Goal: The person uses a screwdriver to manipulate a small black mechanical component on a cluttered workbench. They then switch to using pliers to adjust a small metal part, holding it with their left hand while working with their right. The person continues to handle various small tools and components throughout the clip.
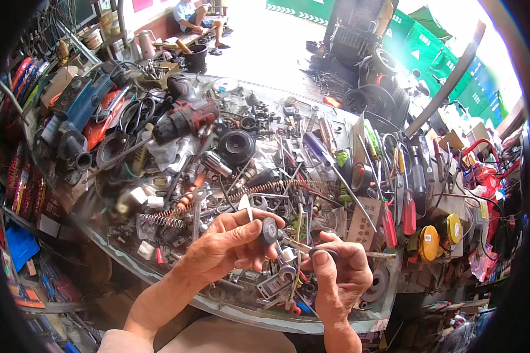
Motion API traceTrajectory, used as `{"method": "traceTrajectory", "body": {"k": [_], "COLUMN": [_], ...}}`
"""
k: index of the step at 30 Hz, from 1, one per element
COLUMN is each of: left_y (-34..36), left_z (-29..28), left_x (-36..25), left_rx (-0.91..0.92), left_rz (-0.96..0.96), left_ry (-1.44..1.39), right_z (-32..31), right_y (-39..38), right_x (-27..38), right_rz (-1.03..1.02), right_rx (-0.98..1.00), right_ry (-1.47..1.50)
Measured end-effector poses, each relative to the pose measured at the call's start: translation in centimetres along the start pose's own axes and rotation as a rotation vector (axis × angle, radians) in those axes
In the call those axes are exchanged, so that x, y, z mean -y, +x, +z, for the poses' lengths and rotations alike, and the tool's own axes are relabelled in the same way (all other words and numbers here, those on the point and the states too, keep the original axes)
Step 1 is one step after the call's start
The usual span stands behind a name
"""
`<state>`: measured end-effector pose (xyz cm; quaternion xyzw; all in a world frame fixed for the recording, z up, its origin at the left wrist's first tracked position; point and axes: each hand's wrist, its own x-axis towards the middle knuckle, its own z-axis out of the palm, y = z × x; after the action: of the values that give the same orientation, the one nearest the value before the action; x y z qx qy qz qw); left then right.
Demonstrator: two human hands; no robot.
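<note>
My left hand (232, 241) pinches a small dark round part (269, 231) with a lighter centre between thumb and fingers. Its exact kind does not show. A pale, pointed blade-like piece (245, 207) sticks up just behind those fingers; whether they hold it, I cannot tell. To the right, my right hand (341, 273) is closed on a dark disc (323, 253), thumb pressed on its face. A thin metal rod (381, 255) runs behind the right fingers. Between the hands a silver open-ended wrench head (287, 272) lies on the cluttered glass-topped table (176, 294).
Small metal parts and a long coil spring (247, 191) crowd the table. A red and black power drill (185, 117) and blue angle grinder (82, 100) lie left. Screwdrivers with red handles (388, 226) and yellow round tins (429, 242) hang right. A person (197, 17) sits far off.
</note>
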<state>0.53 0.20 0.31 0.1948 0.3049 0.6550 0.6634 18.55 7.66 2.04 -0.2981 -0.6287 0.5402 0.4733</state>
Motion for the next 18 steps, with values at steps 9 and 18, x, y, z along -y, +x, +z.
{"method": "traceTrajectory", "body": {"k": [9,18], "left_y": [-0.1,-0.4], "left_z": [0.9,1.5], "left_x": [0.2,0.2], "left_rx": [-0.012,0.051], "left_rz": [-0.038,0.04], "left_ry": [0.204,0.282], "right_z": [-0.6,-0.8], "right_y": [-0.1,-0.9], "right_x": [-0.7,0.9], "right_rz": [0.039,0.225], "right_rx": [0.041,0.08], "right_ry": [-0.097,-0.061]}}
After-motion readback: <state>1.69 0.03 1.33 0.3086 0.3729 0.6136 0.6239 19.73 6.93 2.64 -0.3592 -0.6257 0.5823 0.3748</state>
